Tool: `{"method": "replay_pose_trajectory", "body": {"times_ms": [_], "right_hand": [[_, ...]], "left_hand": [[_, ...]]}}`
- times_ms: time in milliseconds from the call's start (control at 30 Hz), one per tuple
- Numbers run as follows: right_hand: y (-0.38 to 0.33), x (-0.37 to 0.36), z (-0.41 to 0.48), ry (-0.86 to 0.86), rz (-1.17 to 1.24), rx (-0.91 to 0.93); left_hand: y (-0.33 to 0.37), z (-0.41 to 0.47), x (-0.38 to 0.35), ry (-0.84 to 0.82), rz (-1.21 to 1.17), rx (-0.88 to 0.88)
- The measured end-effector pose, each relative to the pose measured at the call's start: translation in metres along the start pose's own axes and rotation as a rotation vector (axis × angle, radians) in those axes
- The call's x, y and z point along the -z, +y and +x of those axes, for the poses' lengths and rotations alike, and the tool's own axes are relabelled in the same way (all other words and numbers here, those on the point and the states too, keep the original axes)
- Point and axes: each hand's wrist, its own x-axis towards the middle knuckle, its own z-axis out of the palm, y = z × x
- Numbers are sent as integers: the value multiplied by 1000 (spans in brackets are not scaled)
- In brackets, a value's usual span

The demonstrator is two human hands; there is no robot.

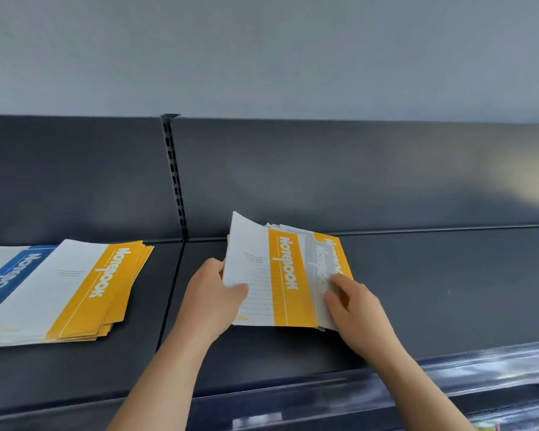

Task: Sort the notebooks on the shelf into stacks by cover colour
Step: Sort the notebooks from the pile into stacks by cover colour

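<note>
Your left hand (213, 293) grips the top yellow notebook (280, 275) by its white left side. Your thumb lies on the cover and your other fingers curl round the edge. That side of the notebook is lifted up and bends a little, while its right side lies down on the pile.

Your right hand (355, 309) rests on a grey notebook (319, 265) just under the yellow one. Your finger and thumb touch its cover near the right edge. The picture is blurry there, so you cannot tell if they pinch it or only press on it. Under the grey one, the corner of another yellow notebook (339, 247) peeks out, with more white pages showing at the back of the pile.

This pile sits in the middle of the dark shelf (448, 290), near the back panel (324, 169).

On the left part of the shelf, well apart from your hands, lies a yellow stack (84, 290) of notebooks, a bit fanned out at the right edge. Its left side lies over a blue notebook (10, 278), which runs off the edge of the view.

A post with slots (175, 175) stands at the back, between the yellow stack and the pile. A clear strip (479, 371) runs along the front edge of the shelf.
</note>
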Motion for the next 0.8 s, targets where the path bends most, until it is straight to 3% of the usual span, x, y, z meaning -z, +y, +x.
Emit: {"method": "replay_pose_trajectory", "body": {"times_ms": [267, 533, 800], "right_hand": [[-20, -4, -4, -130, 175, -46], [-20, 0, -1, -134, 105, -19], [-25, -7, 1, -180, 347, -122]], "left_hand": [[2, -5, -3, 29, -46, 30], [-8, -7, 0, 67, -66, 4], [-11, -12, -3, 113, -216, 75]]}}
